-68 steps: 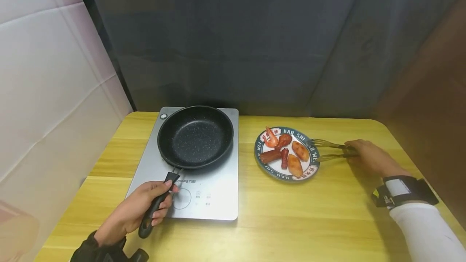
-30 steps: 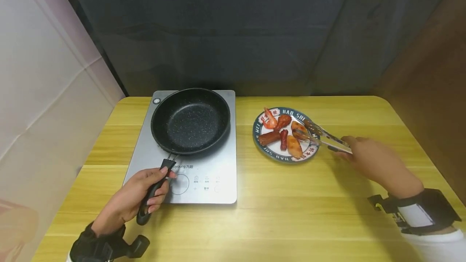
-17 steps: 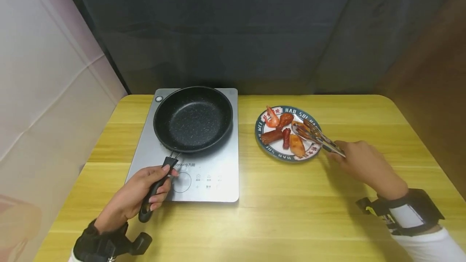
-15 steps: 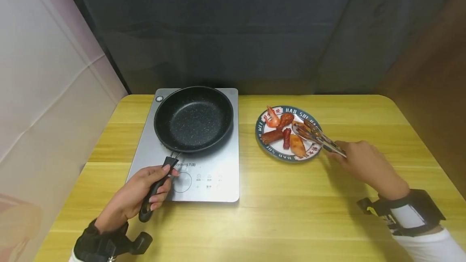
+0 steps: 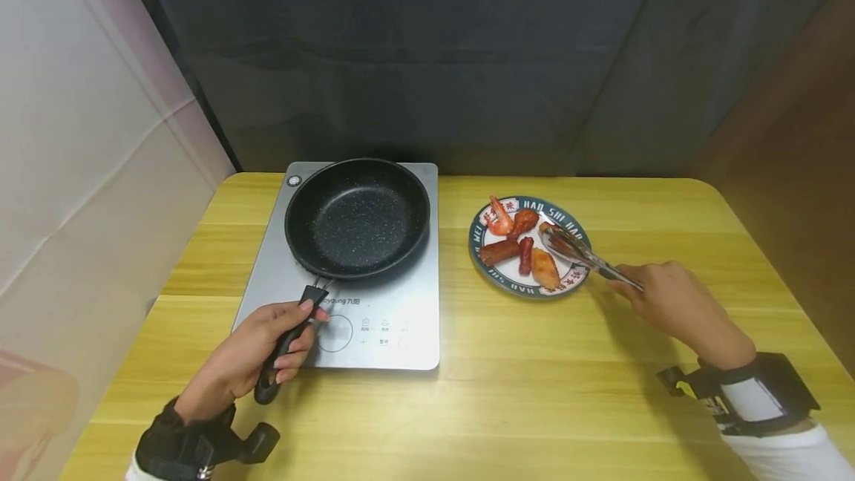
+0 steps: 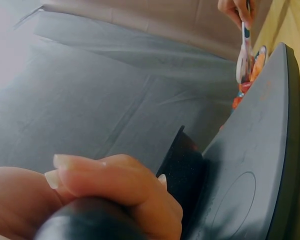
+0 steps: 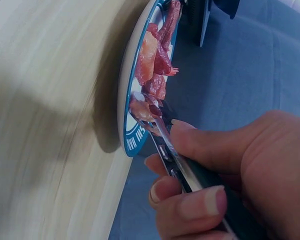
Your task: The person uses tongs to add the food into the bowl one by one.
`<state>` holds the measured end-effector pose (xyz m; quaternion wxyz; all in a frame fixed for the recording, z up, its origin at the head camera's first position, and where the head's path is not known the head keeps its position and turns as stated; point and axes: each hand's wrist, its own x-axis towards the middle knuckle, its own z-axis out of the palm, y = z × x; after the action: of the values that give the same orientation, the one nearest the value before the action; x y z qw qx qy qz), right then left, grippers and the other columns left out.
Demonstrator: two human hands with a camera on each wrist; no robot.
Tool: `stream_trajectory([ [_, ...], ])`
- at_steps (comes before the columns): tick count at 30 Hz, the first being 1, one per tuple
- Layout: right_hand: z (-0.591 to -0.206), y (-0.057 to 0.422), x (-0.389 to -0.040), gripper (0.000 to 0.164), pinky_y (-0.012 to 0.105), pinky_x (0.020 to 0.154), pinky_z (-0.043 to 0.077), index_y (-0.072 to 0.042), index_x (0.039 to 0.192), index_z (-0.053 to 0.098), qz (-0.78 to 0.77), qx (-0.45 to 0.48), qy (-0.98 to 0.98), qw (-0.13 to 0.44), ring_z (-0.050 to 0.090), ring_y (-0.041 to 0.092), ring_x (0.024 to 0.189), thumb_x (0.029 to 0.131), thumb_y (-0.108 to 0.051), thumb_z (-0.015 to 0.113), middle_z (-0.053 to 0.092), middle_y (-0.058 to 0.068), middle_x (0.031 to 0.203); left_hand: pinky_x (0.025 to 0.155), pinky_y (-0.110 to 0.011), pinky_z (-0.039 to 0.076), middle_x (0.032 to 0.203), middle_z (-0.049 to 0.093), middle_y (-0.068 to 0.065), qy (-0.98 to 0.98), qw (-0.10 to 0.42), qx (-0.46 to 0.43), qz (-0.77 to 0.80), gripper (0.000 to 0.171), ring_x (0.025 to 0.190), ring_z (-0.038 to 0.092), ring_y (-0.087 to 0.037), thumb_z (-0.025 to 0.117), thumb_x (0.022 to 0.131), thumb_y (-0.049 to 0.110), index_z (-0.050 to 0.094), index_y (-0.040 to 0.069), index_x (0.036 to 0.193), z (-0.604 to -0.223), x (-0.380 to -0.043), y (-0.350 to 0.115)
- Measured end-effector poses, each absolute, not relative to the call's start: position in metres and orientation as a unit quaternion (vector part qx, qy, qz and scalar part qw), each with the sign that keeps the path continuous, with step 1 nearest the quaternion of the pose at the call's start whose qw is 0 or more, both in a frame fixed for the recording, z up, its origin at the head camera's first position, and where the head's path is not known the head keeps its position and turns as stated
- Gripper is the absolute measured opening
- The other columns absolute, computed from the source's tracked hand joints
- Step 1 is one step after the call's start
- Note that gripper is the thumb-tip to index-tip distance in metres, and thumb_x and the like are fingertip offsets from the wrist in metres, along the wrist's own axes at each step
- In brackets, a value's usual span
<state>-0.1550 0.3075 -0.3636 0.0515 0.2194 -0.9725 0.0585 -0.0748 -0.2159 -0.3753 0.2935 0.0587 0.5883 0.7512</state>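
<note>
My left hand grips the black handle of a frying pan, which sits on a silver induction cooktop. Nothing lies in the pan. On the right, my right hand holds metal food tongs with thumb and fingers, as the right wrist view also shows. The tong tips close around an orange-brown chicken wing at the right side of a plate. Also on that plate are a shrimp, a drumstick, a sausage, a small red piece and another wing.
Plate and cooktop stand apart on a yellow wooden table. A dark curtain hangs behind the table. A pale wall rises at the left and a brown one at the right.
My right hand has brought the tongs from beside the plate in over its right side, and their arms have drawn together on the wing. The left hand keeps its hold on the pan handle.
</note>
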Motion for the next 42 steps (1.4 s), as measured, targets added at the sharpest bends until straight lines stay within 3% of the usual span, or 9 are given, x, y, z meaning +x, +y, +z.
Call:
stream_trajectory([
  [6, -0.367, 0.312, -0.155, 0.010, 0.027, 0.041, 0.025, -0.005, 0.089, 0.068, 0.069, 0.241, -0.965, 0.083, 0.032, 0.010, 0.045, 0.089, -0.015, 0.069, 0.035, -0.009, 0.053, 0.042, -0.018, 0.039, 0.068, 0.043, 0.002, 0.592, 0.295, 0.053, 0.748, 0.036, 0.049, 0.036, -0.006, 0.037, 0.105, 0.031, 0.043, -0.004, 0.113, -0.375, -0.075, -0.216],
  [13, -0.361, 0.312, -0.153, 0.022, 0.025, 0.041, 0.023, 0.004, 0.103, 0.070, 0.089, 0.247, -0.959, 0.108, 0.025, 0.008, 0.043, 0.090, -0.013, 0.067, 0.029, -0.010, 0.050, 0.041, -0.018, 0.039, 0.067, 0.043, 0.002, 0.595, 0.292, 0.055, 0.746, 0.036, 0.048, 0.036, -0.006, 0.037, 0.105, 0.031, 0.043, -0.004, 0.113, -0.374, -0.074, -0.216],
  [20, -0.353, 0.304, -0.155, 0.024, 0.024, 0.042, 0.023, 0.002, 0.106, 0.071, 0.111, 0.254, -0.952, 0.129, 0.025, 0.007, 0.044, 0.090, -0.016, 0.068, 0.028, -0.012, 0.050, 0.041, -0.018, 0.039, 0.067, 0.044, 0.002, 0.597, 0.290, 0.059, 0.746, 0.036, 0.048, 0.036, -0.006, 0.037, 0.106, 0.030, 0.043, -0.004, 0.113, -0.373, -0.075, -0.216],
  [27, -0.328, 0.266, -0.159, 0.032, 0.025, 0.042, 0.026, -0.002, 0.112, 0.070, 0.148, 0.253, -0.950, 0.105, 0.029, 0.006, 0.042, 0.091, -0.025, 0.067, 0.032, -0.013, 0.047, 0.041, -0.018, 0.039, 0.067, 0.043, 0.002, 0.608, 0.284, 0.055, 0.740, 0.037, 0.048, 0.037, -0.006, 0.037, 0.106, 0.031, 0.043, -0.005, 0.114, -0.372, -0.073, -0.219],
  [36, -0.307, 0.199, -0.169, 0.021, 0.024, 0.041, 0.027, -0.002, 0.100, 0.074, 0.196, 0.342, -0.912, 0.118, 0.029, 0.005, 0.043, 0.086, -0.018, 0.072, 0.031, -0.013, 0.047, 0.041, -0.018, 0.037, 0.067, 0.040, 0.002, 0.621, 0.279, 0.044, 0.731, 0.036, 0.047, 0.034, -0.006, 0.037, 0.105, 0.033, 0.040, -0.003, 0.108, -0.371, -0.071, -0.215],
  [42, -0.302, 0.166, -0.166, 0.016, 0.024, 0.043, 0.032, -0.007, 0.094, 0.074, 0.203, 0.371, -0.905, 0.041, 0.037, 0.004, 0.046, 0.089, -0.021, 0.070, 0.044, -0.012, 0.051, 0.040, -0.018, 0.035, 0.066, 0.037, 0.002, 0.632, 0.279, 0.033, 0.723, 0.036, 0.046, 0.033, -0.006, 0.037, 0.105, 0.033, 0.038, -0.003, 0.104, -0.370, -0.073, -0.211],
])
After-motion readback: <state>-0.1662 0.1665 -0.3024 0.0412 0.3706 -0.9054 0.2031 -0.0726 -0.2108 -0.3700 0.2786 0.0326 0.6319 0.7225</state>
